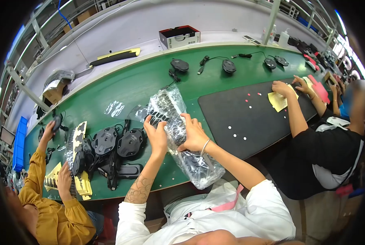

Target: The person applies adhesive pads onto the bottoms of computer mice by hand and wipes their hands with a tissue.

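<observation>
A clear plastic bag with dark, honeycomb-patterned pieces in it lies across the front edge of the green bench. My left hand touches its left side with thumb and fingers apart. On the bag's right side, my right hand has fingers and thumb closed on the plastic. Black computer mice with bundled cables sit just left of my left hand. Past the bag's upper left lies another piece of clear plastic film.
Mice with cables stand along the bench's back. A black mat lies right, where a co-worker's hands hold yellow sheets. A co-worker in mustard sleeves works left, near yellow sheets. An open box stands on the shelf.
</observation>
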Demonstrator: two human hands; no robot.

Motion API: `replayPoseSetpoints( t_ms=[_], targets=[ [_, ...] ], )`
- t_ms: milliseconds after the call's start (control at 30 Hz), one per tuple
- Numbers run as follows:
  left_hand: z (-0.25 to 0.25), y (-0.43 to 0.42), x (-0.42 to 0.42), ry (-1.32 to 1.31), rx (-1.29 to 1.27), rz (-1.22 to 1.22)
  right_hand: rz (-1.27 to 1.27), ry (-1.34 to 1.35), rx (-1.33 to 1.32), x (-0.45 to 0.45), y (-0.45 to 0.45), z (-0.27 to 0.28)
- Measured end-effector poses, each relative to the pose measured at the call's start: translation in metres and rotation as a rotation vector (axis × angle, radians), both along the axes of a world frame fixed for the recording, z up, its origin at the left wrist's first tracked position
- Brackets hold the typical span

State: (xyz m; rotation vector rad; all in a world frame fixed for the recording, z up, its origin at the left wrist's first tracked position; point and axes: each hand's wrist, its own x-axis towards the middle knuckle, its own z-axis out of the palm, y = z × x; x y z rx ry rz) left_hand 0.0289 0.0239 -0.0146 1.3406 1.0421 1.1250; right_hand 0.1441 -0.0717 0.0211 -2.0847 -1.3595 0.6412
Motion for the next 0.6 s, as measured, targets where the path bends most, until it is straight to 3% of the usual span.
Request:
replayPoseSetpoints(
  t_ms=[300,467,600],
  targets=[
    [-0.026,0.004,-0.001,-0.022,0.071,-0.005,-0.018,0.075,0.1,0.011,0.01,-0.014],
    [-0.021,0.0,-0.001,-0.009,0.095,0.026,0.043,0.251,0.034,0.009,0.007,-0.001],
    [0.014,-0.015,-0.005,-0.335,-0.21,-0.053,0.06,0.262,0.119,0.01,0.003,0.007]
  ],
)
